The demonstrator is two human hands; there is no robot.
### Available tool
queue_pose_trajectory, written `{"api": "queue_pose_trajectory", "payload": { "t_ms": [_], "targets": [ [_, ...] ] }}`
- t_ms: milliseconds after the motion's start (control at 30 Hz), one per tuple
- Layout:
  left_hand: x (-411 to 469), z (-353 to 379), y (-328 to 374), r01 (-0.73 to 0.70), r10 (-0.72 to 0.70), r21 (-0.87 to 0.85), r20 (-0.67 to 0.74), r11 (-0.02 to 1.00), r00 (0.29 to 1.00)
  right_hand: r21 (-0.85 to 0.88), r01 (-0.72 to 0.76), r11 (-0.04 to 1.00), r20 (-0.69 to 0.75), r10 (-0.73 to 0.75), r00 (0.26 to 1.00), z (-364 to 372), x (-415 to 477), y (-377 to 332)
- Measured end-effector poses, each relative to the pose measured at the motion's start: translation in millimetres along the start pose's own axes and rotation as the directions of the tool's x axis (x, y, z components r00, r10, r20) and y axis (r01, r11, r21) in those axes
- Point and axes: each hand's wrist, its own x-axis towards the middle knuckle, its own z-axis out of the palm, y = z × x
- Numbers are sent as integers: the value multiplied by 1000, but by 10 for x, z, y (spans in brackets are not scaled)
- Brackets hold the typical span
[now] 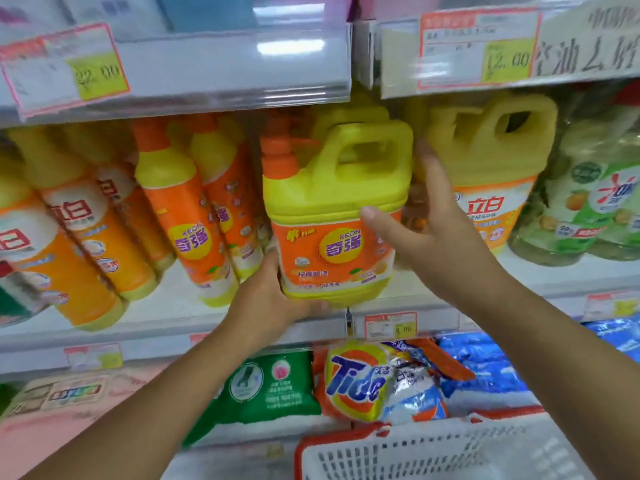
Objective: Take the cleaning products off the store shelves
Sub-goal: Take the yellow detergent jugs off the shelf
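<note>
A yellow detergent jug (332, 216) with an orange cap and an orange label stands at the front of the middle shelf (166, 306), tilted slightly. My left hand (273, 296) grips its lower left corner, with the fingers curled under the base. On the jug's right side is my right hand (433, 230), its thumb on the front by the label and its fingers reaching behind. Several orange-and-yellow bottles (187, 216) stand to the left. Another yellow jug (491, 157) stands to the right.
The upper shelf's edge (207, 71) with price tags hangs just above the jug's handle. Green bottles (595, 202) stand at the far right. Below lie a Tide bag (356, 379), a green bag (273, 386) and blue bags. A white basket with a red rim (433, 455) sits at the bottom right.
</note>
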Motion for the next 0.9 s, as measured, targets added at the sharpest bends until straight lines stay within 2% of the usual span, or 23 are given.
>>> {"api": "queue_pose_trajectory", "payload": {
  "t_ms": [133, 233, 333, 400, 500, 600, 733, 800, 833, 900],
  "targets": [
    [-72, 3, -14, -99, 91, -104, -82, 990, 993, 127, -63, 990, -160, 83, 984, 43, -128, -181],
    [-191, -46, -9, -226, 216, -45, -154, 973, 964, 240, -181, 954, -157, 222, 962, 2, -276, -220],
    [-336, -101, -20, -284, 297, 88, -204, 955, 933, 280, -325, 903, -145, 374, 916, -31, -452, -250],
    [-452, -155, -10, -294, 311, 107, -208, 950, 927, 351, -337, 874, -119, 398, 910, -14, -573, -317],
    [-661, -217, 27, -336, 344, 78, -141, 939, 928, 445, -241, 863, -138, 332, 933, 24, -609, -443],
    [-927, -258, 63, -266, 266, -34, 1, 963, 964, 491, -121, 863, -216, 255, 942, 56, -768, -513],
    [-1364, -238, -65, -274, 299, -177, 130, 945, 945, 567, -222, 793, -92, 329, 940, 129, -1310, -636],
    [-1648, -199, -159, -232, 279, -264, 159, 936, 947, 488, -290, 823, -77, 371, 925, 169, -1449, -693],
    [-1774, -185, -216, -211, 268, -288, 174, 934, 948, 447, -277, 851, -61, 338, 939, 179, -1599, -747],
    [-1996, -182, -314, -255, 300, -249, 166, 934, 939, 461, -250, 851, -84, 323, 943, 146, -1881, -825]
  ]
}}
